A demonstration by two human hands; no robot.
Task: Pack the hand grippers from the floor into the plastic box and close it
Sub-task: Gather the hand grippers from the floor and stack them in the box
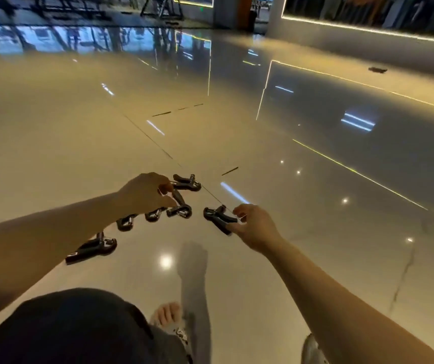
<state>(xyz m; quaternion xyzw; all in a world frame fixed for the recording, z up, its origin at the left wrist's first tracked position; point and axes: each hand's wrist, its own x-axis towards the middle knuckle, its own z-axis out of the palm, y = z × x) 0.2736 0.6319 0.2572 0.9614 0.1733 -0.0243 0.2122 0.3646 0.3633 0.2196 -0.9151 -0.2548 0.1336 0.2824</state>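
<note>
Six black grippers visible, all in a loose arc on the glossy tiled floor (pixel 236 127) ahead of the person. Left hand (pixel 145 193): fingers curled tight, pinching one handle of the mid gripper (pixel 180 208); its coil end points toward the camera, and I can't tell if it's lifted or touching the floor. Far gripper (pixel 187 182) sits just beyond that hand, close to its fingertips, not held. Right hand (pixel 255 227): thumb and fingers curled on the handle ends of the right gripper (pixel 218 218), coil end pointing left; lift-off also unclear. Mid and right grippers are near each other but apart. Fourth gripper (pixel 154 214) is just left of the mid one, partly hidden under the left hand. Fifth gripper (pixel 126 223) is partly hidden by the left wrist. Near gripper (pixel 92 248) lies flat by the left forearm, closest to the person, handles pointing left. Both arms are bare and stretched forward. Bottom of frame: knee (pixel 66 324) in dark cloth, bare toes (pixel 168 313) on the floor. Small dark object (pixel 377 70) lies on the floor far right, well apart from the rest; too small to identify.
</note>
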